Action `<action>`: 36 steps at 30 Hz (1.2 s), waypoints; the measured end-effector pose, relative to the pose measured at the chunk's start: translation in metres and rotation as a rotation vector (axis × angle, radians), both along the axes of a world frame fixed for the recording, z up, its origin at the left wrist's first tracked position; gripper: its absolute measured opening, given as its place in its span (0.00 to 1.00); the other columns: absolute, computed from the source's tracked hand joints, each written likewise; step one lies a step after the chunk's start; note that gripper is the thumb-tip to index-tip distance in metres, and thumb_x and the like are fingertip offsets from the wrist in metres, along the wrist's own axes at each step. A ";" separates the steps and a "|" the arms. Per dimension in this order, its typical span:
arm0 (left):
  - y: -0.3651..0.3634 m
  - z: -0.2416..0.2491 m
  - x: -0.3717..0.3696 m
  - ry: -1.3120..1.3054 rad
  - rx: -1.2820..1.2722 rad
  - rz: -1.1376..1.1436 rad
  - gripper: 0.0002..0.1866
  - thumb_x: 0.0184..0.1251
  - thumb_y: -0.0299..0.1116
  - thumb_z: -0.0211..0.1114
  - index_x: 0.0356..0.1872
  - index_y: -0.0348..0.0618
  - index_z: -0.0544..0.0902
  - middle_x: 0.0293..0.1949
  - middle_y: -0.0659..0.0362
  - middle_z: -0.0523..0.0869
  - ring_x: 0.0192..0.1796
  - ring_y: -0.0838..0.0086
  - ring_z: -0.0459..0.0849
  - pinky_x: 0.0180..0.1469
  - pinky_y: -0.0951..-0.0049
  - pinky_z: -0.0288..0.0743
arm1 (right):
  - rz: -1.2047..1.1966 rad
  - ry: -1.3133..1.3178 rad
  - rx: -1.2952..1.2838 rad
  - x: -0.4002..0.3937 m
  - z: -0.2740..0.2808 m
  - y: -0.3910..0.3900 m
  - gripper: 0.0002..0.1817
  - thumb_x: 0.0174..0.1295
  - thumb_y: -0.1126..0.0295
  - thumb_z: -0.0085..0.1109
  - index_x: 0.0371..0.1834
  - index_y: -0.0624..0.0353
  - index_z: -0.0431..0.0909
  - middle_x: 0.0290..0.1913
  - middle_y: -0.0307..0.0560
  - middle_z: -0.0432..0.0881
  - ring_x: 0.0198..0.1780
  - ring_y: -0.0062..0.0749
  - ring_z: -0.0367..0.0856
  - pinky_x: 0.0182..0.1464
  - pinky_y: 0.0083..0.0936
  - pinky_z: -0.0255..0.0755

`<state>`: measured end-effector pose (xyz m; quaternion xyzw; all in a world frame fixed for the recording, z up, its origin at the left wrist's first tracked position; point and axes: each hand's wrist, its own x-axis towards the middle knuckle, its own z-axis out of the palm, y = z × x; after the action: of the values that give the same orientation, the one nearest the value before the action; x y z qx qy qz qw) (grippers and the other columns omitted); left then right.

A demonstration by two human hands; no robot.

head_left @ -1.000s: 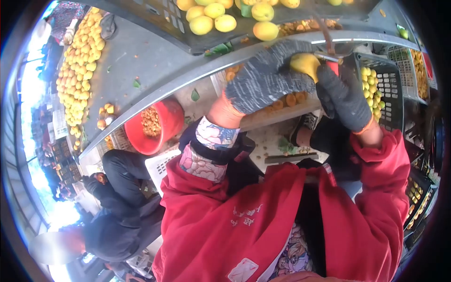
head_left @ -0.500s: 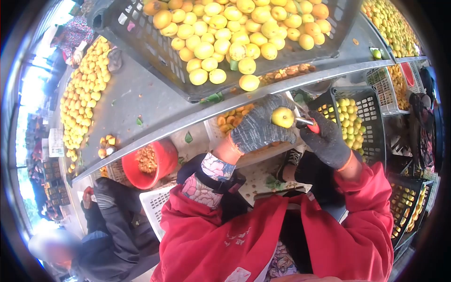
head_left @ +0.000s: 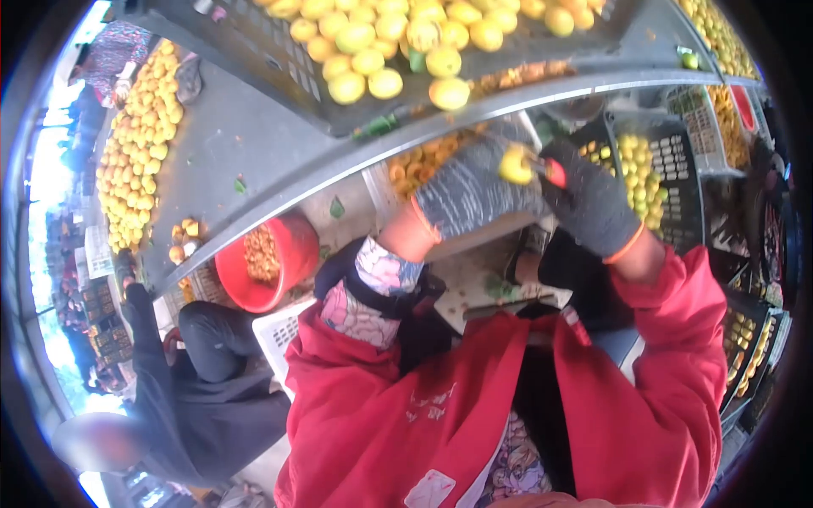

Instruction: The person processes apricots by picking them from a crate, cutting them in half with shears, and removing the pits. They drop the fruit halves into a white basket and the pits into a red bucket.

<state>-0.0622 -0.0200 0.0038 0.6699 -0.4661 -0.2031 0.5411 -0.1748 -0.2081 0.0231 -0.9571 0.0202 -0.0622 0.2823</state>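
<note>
My left hand (head_left: 487,182), in a grey knitted glove, is closed around a yellow apricot-like fruit (head_left: 515,164) just below the table edge. My right hand (head_left: 590,203), in a darker glove, grips a red-handled tool (head_left: 555,173). The tool's metal end meets the fruit; blur hides whether it has gone into the flesh. Beneath my left hand, orange opened fruit pieces (head_left: 417,167) lie in a light crate, partly covered by the hand and arm.
Above my hands, a black crate (head_left: 267,63) full of yellow fruit stands on the grey table (head_left: 220,144). A red bucket (head_left: 298,254) with fruit pieces is at left. Right stands a crate of greenish fruit (head_left: 641,173). A co-worker in dark clothes (head_left: 199,381) sits at left.
The view has shifted, so the table and crate appear higher. Fruit and tool have turned in my hands, and less metal shaft shows. The co-worker's arm now reaches up to the table.
</note>
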 end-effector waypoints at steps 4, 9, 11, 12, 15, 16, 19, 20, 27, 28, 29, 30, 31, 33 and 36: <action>-0.008 -0.030 0.010 -0.134 -0.121 0.042 0.22 0.55 0.33 0.74 0.49 0.36 0.79 0.43 0.49 0.82 0.48 0.54 0.80 0.55 0.59 0.73 | -0.025 -0.028 -0.011 0.005 -0.012 0.000 0.16 0.62 0.65 0.60 0.52 0.56 0.73 0.35 0.57 0.83 0.37 0.57 0.83 0.38 0.48 0.76; -0.001 0.003 0.006 -0.128 -0.013 0.052 0.28 0.58 0.33 0.73 0.58 0.35 0.74 0.52 0.48 0.80 0.55 0.56 0.79 0.59 0.59 0.72 | -0.032 0.026 0.052 0.010 -0.016 0.005 0.16 0.62 0.66 0.60 0.52 0.54 0.73 0.35 0.57 0.83 0.38 0.58 0.83 0.38 0.48 0.75; -0.001 -0.001 0.008 -0.128 0.022 0.052 0.27 0.59 0.33 0.73 0.57 0.35 0.74 0.51 0.48 0.80 0.54 0.56 0.79 0.58 0.59 0.73 | -0.028 0.040 0.065 0.013 -0.021 0.003 0.16 0.62 0.66 0.60 0.52 0.54 0.73 0.35 0.58 0.83 0.38 0.58 0.83 0.38 0.48 0.75; -0.004 -0.006 0.007 -0.082 -0.004 0.060 0.24 0.57 0.33 0.73 0.52 0.35 0.75 0.47 0.49 0.80 0.50 0.57 0.79 0.55 0.60 0.73 | -0.031 0.050 0.082 0.014 -0.025 0.003 0.15 0.62 0.67 0.60 0.52 0.54 0.73 0.35 0.58 0.83 0.38 0.58 0.83 0.38 0.48 0.75; -0.008 0.000 0.010 -0.039 0.004 0.049 0.21 0.55 0.34 0.74 0.46 0.35 0.78 0.41 0.49 0.79 0.45 0.57 0.80 0.50 0.61 0.74 | -0.042 0.140 0.141 0.017 -0.028 0.001 0.14 0.63 0.73 0.59 0.52 0.57 0.73 0.40 0.60 0.82 0.44 0.58 0.82 0.43 0.43 0.76; -0.010 0.000 0.010 -0.034 0.014 0.052 0.21 0.55 0.34 0.75 0.46 0.36 0.78 0.41 0.49 0.80 0.45 0.57 0.80 0.50 0.61 0.74 | -0.047 0.180 0.161 0.017 -0.028 -0.001 0.14 0.63 0.77 0.58 0.53 0.59 0.73 0.43 0.60 0.81 0.47 0.59 0.82 0.45 0.40 0.76; -0.020 -0.016 0.007 -0.004 0.030 0.074 0.21 0.53 0.35 0.75 0.45 0.36 0.79 0.41 0.49 0.80 0.45 0.56 0.80 0.50 0.61 0.74 | -0.051 0.209 0.184 0.014 -0.030 -0.005 0.16 0.63 0.77 0.57 0.55 0.60 0.73 0.44 0.61 0.81 0.47 0.59 0.82 0.46 0.40 0.76; -0.024 -0.018 0.006 0.010 0.034 0.080 0.21 0.53 0.35 0.75 0.45 0.36 0.79 0.40 0.49 0.80 0.45 0.56 0.80 0.50 0.61 0.74 | -0.052 0.153 0.192 0.012 -0.032 -0.005 0.16 0.63 0.75 0.59 0.54 0.59 0.73 0.41 0.60 0.82 0.44 0.58 0.82 0.44 0.42 0.76; -0.023 0.018 -0.001 0.165 0.107 0.017 0.23 0.54 0.33 0.75 0.49 0.38 0.78 0.45 0.50 0.81 0.50 0.60 0.80 0.55 0.61 0.74 | -0.041 0.162 0.643 -0.001 -0.022 -0.004 0.18 0.66 0.63 0.64 0.52 0.64 0.76 0.30 0.41 0.83 0.31 0.37 0.82 0.36 0.33 0.75; -0.021 0.022 -0.002 0.184 0.103 -0.011 0.24 0.54 0.33 0.75 0.51 0.38 0.78 0.46 0.51 0.81 0.51 0.60 0.80 0.56 0.61 0.73 | -0.117 0.399 0.772 -0.004 -0.008 -0.007 0.18 0.67 0.60 0.65 0.51 0.63 0.77 0.29 0.37 0.80 0.29 0.28 0.79 0.32 0.28 0.73; -0.022 0.025 -0.003 0.196 0.094 -0.043 0.25 0.55 0.33 0.75 0.53 0.38 0.77 0.48 0.51 0.81 0.52 0.61 0.80 0.58 0.61 0.73 | -0.215 0.635 0.871 -0.008 0.005 -0.009 0.19 0.67 0.57 0.65 0.50 0.62 0.78 0.27 0.34 0.78 0.27 0.18 0.76 0.28 0.23 0.70; -0.023 0.028 -0.002 0.203 0.083 -0.078 0.26 0.55 0.33 0.74 0.55 0.38 0.77 0.50 0.51 0.81 0.54 0.62 0.80 0.59 0.61 0.73 | -0.191 0.743 1.010 -0.011 0.009 -0.013 0.18 0.67 0.57 0.65 0.48 0.60 0.78 0.26 0.33 0.76 0.25 0.16 0.73 0.26 0.20 0.68; -0.026 0.030 -0.001 0.209 0.072 -0.117 0.27 0.56 0.33 0.74 0.57 0.38 0.77 0.51 0.51 0.82 0.55 0.62 0.80 0.60 0.60 0.72 | -0.176 0.860 1.135 -0.014 0.014 -0.018 0.17 0.66 0.57 0.66 0.47 0.58 0.78 0.24 0.33 0.73 0.22 0.13 0.70 0.23 0.18 0.65; -0.029 -0.002 -0.002 0.228 0.013 -0.145 0.28 0.54 0.34 0.76 0.57 0.40 0.78 0.53 0.52 0.82 0.57 0.65 0.79 0.62 0.62 0.72 | -0.118 0.992 1.479 -0.028 0.025 -0.011 0.14 0.66 0.60 0.66 0.46 0.57 0.77 0.23 0.32 0.72 0.19 0.13 0.67 0.20 0.18 0.62; -0.032 0.016 -0.006 0.196 -0.024 -0.128 0.34 0.49 0.38 0.82 0.58 0.41 0.77 0.56 0.56 0.80 0.61 0.67 0.76 0.66 0.63 0.68 | -0.107 0.795 1.766 -0.041 0.032 -0.009 0.09 0.68 0.70 0.59 0.47 0.60 0.76 0.23 0.34 0.72 0.17 0.15 0.68 0.18 0.17 0.61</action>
<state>-0.0680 -0.0519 0.0202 0.6092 -0.4549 -0.2963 0.5780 -0.2160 -0.2173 0.0552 -0.3493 0.1970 0.2909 0.8687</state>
